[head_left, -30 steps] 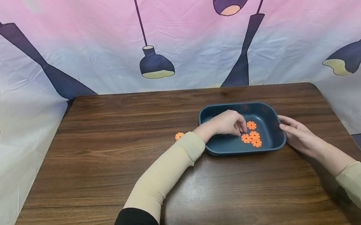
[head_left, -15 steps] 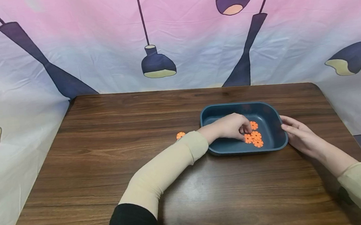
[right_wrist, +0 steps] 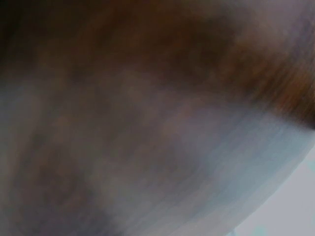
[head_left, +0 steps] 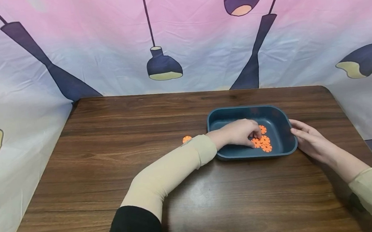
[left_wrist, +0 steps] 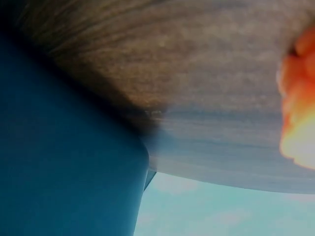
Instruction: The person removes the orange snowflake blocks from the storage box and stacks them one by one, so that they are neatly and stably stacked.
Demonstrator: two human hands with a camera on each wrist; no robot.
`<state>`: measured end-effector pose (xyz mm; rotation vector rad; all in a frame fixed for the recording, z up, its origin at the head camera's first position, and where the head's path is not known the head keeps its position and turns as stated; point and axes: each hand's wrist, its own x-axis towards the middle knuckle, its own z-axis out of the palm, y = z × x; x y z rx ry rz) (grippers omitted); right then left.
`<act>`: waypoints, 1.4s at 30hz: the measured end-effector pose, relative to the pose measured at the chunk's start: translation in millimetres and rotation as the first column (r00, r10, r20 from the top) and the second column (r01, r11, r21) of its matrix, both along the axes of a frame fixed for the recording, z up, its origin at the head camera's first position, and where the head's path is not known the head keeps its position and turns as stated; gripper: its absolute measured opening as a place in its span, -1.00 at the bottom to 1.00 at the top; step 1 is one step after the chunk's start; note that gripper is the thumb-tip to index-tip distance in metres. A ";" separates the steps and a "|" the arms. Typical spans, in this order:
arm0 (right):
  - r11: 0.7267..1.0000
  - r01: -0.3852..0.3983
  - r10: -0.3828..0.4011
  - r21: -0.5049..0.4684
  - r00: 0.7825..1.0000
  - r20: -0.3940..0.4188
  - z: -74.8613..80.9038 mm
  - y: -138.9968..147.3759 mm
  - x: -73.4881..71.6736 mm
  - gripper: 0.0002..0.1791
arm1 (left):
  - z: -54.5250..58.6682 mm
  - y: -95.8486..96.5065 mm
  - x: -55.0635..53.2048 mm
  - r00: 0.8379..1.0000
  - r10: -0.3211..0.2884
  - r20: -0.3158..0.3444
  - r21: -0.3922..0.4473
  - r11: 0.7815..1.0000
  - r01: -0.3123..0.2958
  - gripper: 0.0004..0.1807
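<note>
My left hand (head_left: 241,131) reaches into a dark blue rectangular tub (head_left: 279,131), thumb and curled fingers right at several orange notched discs (head_left: 266,148) on its floor. I cannot tell whether a disc is between its fingertips. Outside the tub's right end is my right hand (head_left: 311,141), with thumb and extended fingers against the wall. Another orange notched disc (head_left: 186,139) lies on the table left of the tub, partly hidden by the left sleeve. In the left wrist view, the tub wall (left_wrist: 64,157) fills the left side, and a bright orange shape (left_wrist: 300,108) shows at the right edge.
The dark wood-grain table (head_left: 110,168) carries the tub towards its back right. A cloth backdrop (head_left: 110,33) printed with lamps hangs behind the table and along its sides. The right wrist view is mostly blurred.
My left hand has moved slightly right and down inside the tub, its fingers now over the edge of the discs. The right hand stays at the tub's end. The view has shifted slightly.
</note>
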<state>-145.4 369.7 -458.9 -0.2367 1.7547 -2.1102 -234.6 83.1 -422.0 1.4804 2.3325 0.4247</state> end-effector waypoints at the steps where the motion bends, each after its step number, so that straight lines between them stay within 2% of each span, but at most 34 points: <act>1: 1.000 0.002 -0.002 0.001 1.000 0.001 0.0 0.3 -0.1 -0.55 | -0.2 0.7 -0.2 1.000 -0.005 -0.007 -0.004 1.000 0.005 -0.64; 7: 1.000 0.017 -0.017 0.001 1.000 0.009 -0.1 2.6 -1.1 -0.56 | -0.8 2.7 -0.5 1.000 -0.015 0.006 -0.007 1.000 0.015 -0.66; 13: 1.000 0.025 -0.025 0.002 1.000 0.010 -0.9 3.7 -0.6 -0.56 | 0.5 1.8 -0.5 0.997 0.013 0.080 0.005 1.000 -0.013 -0.65; 20: 1.000 0.021 -0.021 -0.014 1.000 0.012 0.5 2.3 0.1 -0.56 | 2.0 -0.5 -2.3 0.982 0.043 0.185 0.040 0.998 -0.051 -0.69; 27: 1.000 0.014 -0.014 -0.014 1.000 0.008 1.0 2.5 0.1 -0.55 | 4.7 -3.4 -2.8 0.980 0.019 0.200 0.068 0.997 -0.033 -0.73; 37: 0.999 0.024 -0.024 0.024 1.000 0.008 0.6 1.3 0.2 -0.57 | 10.5 -12.3 -5.5 0.973 0.019 0.230 0.090 0.995 -0.041 -0.93; 42: 0.999 0.026 -0.027 0.041 1.000 0.013 0.8 0.3 0.3 -0.57 | 13.8 -19.0 -8.1 0.970 0.004 0.242 0.118 0.992 -0.033 -0.94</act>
